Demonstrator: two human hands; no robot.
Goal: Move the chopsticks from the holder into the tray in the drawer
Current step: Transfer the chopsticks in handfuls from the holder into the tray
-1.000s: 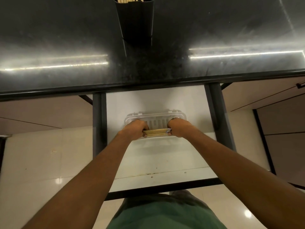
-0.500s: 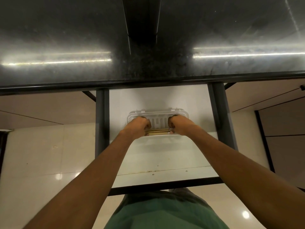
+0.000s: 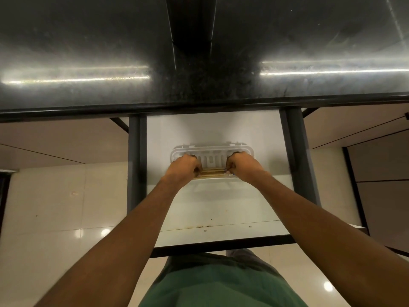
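Both hands are clamped on 1 bundle of chopsticks (image 3: 213,172): left hand (image 3: 184,167) curled round its left end, right hand (image 3: 243,166) round its right end. The bundle lies crossways at the near side of the white tray (image 3: 212,149) in the open drawer (image 3: 221,207). Versus 1 second ago it's barely shifted, just sunk a touch further into the tray, so I'd say it's as good as placed and only the letting go is left. The holder (image 3: 191,25) on the bench (image 3: 88,52) showed stick tips back then. Now its top is cut off, so can't tell what's left in it.
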